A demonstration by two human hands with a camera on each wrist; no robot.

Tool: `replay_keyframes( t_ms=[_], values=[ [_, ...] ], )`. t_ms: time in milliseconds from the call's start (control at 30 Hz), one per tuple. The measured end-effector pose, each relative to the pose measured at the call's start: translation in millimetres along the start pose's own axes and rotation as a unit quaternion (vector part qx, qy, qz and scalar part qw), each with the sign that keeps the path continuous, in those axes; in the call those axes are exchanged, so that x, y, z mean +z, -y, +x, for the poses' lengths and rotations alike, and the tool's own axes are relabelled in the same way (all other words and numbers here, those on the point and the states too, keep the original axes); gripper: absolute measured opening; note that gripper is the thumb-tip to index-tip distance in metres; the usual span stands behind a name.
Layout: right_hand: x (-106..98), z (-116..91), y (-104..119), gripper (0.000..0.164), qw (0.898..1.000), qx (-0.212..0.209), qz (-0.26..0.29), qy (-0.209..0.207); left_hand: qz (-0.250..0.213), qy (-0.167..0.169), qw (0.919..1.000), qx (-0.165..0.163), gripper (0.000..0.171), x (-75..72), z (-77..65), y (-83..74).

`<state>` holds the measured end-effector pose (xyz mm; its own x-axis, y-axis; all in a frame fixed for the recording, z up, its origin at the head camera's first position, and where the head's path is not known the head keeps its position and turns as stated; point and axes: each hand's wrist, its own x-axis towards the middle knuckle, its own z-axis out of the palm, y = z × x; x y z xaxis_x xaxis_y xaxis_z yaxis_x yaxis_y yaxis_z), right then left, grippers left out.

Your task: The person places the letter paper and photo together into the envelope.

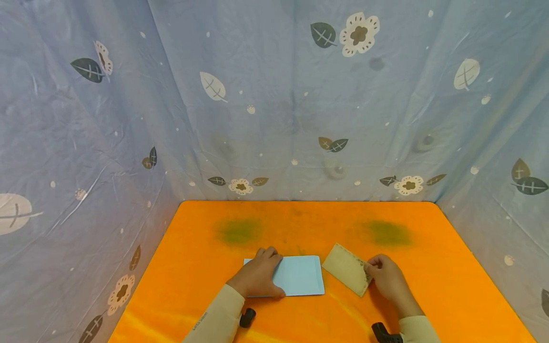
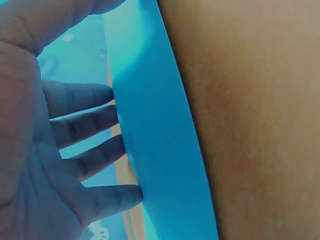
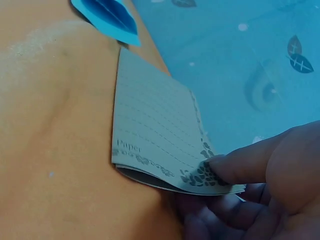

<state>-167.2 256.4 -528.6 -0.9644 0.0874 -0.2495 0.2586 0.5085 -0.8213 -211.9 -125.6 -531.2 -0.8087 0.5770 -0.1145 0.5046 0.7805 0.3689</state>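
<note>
A light blue paper envelope (image 1: 301,276) lies lengthwise before me, its right end gaping in the right wrist view. My left hand (image 1: 260,274) grips its left part, thumb at the near edge and fingers at the far edge. In the left wrist view the fingertips (image 2: 131,196) press along one edge of the envelope (image 2: 162,135). My right hand (image 1: 389,281) pinches the right corner of a folded tan sheet of letter paper (image 1: 344,268). Dashed lines, a leafy border and the word "Paper" are printed on the sheet (image 3: 155,120), whose far corner points towards the envelope's open end.
An orange cloth (image 1: 300,224) covers the table, with two dark greenish patches towards the back. Blue curtains (image 1: 274,119) printed with leaves and flowers surround it at the back and both sides. A black wrist strap (image 1: 386,333) shows at my right sleeve.
</note>
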Motion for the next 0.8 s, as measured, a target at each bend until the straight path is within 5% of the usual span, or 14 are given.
replay_keyframes(
  t_ms=[300,500,633,800],
  values=[
    [-1.5,1.6,-3.1,0.033,1.000,0.004,0.021,0.000,-0.007,0.001,1.0000,0.000,0.091,-0.8,-0.5,0.2],
    [-1.7,0.5,-3.4,0.052,0.994,0.020,0.103,0.044,-0.008,0.003,1.0000,-0.001,0.091,-0.5,-0.5,-0.6],
    [-4.8,-0.6,-2.1,0.062,0.992,0.025,0.103,0.067,-0.006,0.002,1.0000,-0.001,0.091,-0.7,-0.8,-0.9],
    [-7.8,-1.1,-2.8,0.053,0.993,0.026,0.099,0.057,-0.007,0.002,1.0000,0.000,0.092,-1.2,-1.2,-1.7]
  ],
)
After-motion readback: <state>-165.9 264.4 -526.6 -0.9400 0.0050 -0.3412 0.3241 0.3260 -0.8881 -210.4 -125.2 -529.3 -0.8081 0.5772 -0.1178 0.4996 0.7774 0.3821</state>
